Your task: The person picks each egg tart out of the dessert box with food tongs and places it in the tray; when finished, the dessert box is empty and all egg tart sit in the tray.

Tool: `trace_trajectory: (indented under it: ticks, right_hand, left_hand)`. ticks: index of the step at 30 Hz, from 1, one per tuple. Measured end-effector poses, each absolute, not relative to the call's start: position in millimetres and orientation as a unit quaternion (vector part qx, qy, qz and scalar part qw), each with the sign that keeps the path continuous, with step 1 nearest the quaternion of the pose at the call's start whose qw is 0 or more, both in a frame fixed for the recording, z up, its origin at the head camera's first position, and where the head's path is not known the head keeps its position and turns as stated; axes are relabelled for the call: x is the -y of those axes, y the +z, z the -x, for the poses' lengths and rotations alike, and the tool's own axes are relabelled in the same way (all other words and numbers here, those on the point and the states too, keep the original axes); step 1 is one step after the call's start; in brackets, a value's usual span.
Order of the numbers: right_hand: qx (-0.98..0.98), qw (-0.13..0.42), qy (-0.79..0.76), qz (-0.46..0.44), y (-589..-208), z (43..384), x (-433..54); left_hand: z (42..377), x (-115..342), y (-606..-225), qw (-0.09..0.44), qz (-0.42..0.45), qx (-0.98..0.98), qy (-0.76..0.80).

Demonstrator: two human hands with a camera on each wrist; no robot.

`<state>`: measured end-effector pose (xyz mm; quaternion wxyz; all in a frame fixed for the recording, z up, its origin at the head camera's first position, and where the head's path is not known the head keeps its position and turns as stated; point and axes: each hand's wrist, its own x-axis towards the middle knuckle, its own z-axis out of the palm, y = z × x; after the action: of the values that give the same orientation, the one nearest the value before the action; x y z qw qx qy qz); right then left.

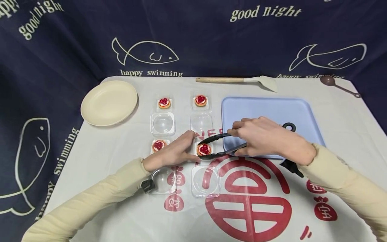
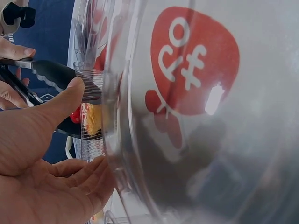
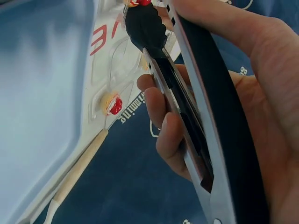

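Head view: tart lies beside left fingers.

Glossy plas. boxes, metal tongs w/ matt plas. sides, smooth plas. tray, wood spatula hdl

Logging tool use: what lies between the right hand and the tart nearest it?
Tongs span it, from the right hand to the tart, as the head view shows.

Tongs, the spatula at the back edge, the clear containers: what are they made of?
Tongs: silvery, shiny arms, likely metal; black parts matte, plastic or silicone. Spatula: tan handle looks like wood; cream head smooth, perhaps silicone or plastic. Clear containers: probably thin plastic, glossy; see-through walls, bright highlights.
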<state>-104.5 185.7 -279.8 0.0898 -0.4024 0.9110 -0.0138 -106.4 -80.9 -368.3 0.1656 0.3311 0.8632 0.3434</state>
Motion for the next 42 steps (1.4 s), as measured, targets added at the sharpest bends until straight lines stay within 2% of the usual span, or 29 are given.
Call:
trace_trajectory:
  ticks: [11, 20, 28, 35, 42]
  right_hand:
    - [-0.904, 0.069, -0.042, 0.419, -285, 104, -194]
    - [-0.913, 0.060, -0.095, 0.392, -282, 108, -221]
    - [-0.926, -0.008, -0.126, 0.357, -277, 127, -267]
    - [-0.960, 0.018, -0.114, 0.254, -284, 148, -300]
    - [-0.973, 0.035, -0.068, 0.217, -296, 156, -316]
  left_hand:
    - [105, 81, -366, 0.167, -0.329, -0.866, 0.337]
    - [104, 80, -365, 0.164, -0.330, -0.866, 0.338]
    - [104, 81, -366, 0.161, -0.337, -0.863, 0.340]
    - [102, 81, -363, 0.176, -0.322, -0.865, 0.343]
    - [101, 78, -363, 0.187, -0.319, -0.865, 0.341]
